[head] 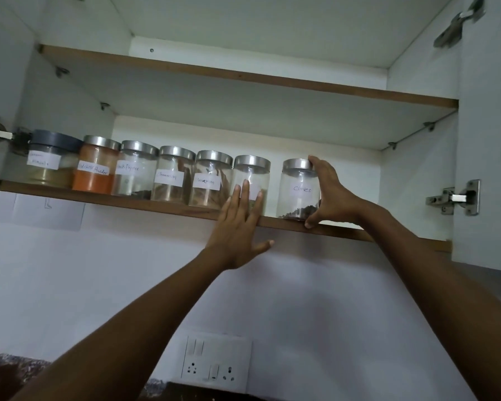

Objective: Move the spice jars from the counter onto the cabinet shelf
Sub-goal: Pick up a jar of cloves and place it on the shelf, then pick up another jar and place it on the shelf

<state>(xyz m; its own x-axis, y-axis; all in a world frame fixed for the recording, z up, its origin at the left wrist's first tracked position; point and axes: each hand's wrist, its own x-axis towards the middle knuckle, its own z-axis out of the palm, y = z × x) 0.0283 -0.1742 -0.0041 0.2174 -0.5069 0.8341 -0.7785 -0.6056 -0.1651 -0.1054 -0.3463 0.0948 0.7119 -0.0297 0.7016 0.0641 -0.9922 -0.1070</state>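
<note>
Overhead, the open cabinet (pixel 411 183) has a lower shelf (pixel 156 204) with a row of six labelled jars (pixel 174 175) on its left part and bare board toward the right wall. The cloves jar (pixel 297 189) stands upright near the front edge, just right of the row with a gap between. The right hand (pixel 334 196) holds it from its right side, fingers (pixel 318 166) on the lid and thumb at the base. The left hand (pixel 237 227) lies flat, fingers straight, against the row's last jar. Any closing nudge would likely run leftward.

Saw seven labelled jars (pixel 211 180) upright along the lower shelf (pixel 128 202) front. Counted six packed close at the left, beginning with a grey-lidded jar (pixel 52 159), then an orange powder jar (pixel 97 169). Noted the cloves jar (pixel 298 189) apart, rightmost.
</note>
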